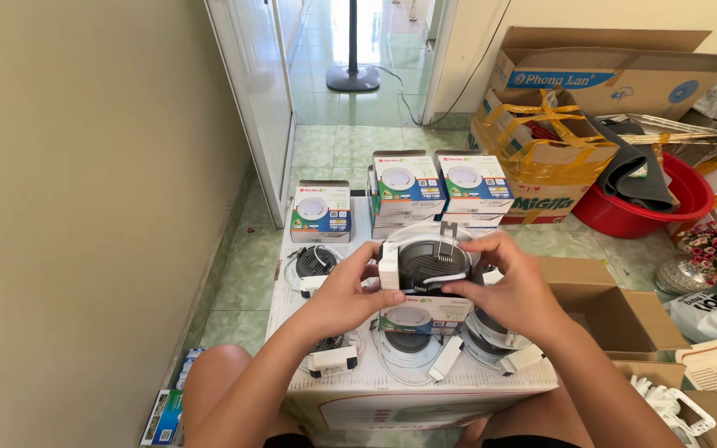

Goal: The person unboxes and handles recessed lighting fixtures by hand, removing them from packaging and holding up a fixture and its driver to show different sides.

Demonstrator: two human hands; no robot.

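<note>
Red basin (690,203), perhaps fan base (353,78)

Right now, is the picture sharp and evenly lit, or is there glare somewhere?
Head view: hands and lamp are sharp in soft, even light; the hallway floor shows bright glare; straight edges bow slightly near the frame's sides.

Wall: plain beige wall (85,182) fills the left side.
Floor: pale green marbled tiles (350,141), glossy with daylight in the corridor beyond.
Door: white door frame (251,99) stands open onto the corridor.
Fan: a black fan base (353,78) and pole stand on the corridor floor, a cable trailing to the right.
Light: bright, natural, from the far end.
</note>
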